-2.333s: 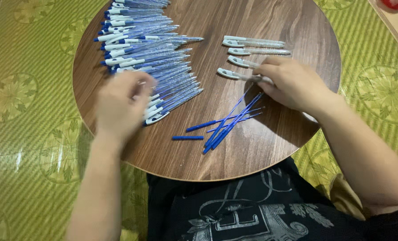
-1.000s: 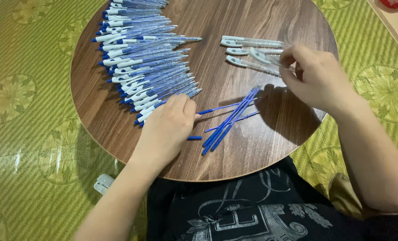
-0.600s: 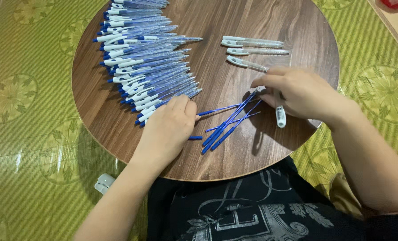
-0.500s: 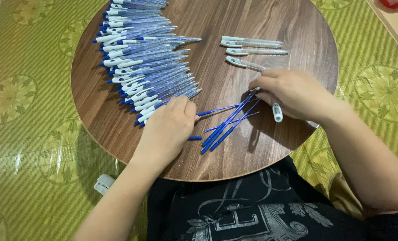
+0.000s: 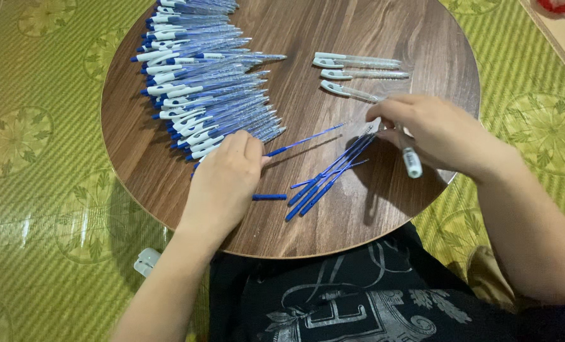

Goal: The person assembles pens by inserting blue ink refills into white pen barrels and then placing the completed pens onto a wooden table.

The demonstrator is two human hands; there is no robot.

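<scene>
Dozens of finished pens (image 5: 200, 82) lie fanned across the far left of the round table (image 5: 168, 183), white caps toward the person's left, tips pointing to the middle. Taking that pile as the landmark, the left hand (image 5: 222, 180) sits just at its near edge, fingers curled narrow on one thin blue refill (image 5: 304, 139) that runs out from the fingertips to the right and slightly away, its tip in the air or barely off the wood (I cannot tell which). A short blue piece (image 5: 269, 197) lies on the table just beside that hand.

Further right of the pile, well apart from it, a loose bundle of refills (image 5: 326, 180) lies slanted on the wood. Beyond those, the right hand (image 5: 437, 130) closes around a clear barrel (image 5: 410, 161) whose white end pokes out below the fingers. Three more empty barrels (image 5: 358, 73) lie side by side at the far right of the pile, behind that hand.

To do this step well, I judge the refill should be held close to its back end and kept straight, since it looks thin enough to bend. The barrel's open mouth should face the refill tip, both on one line, before they meet. Keeping the bundle untouched would spare a scatter.
</scene>
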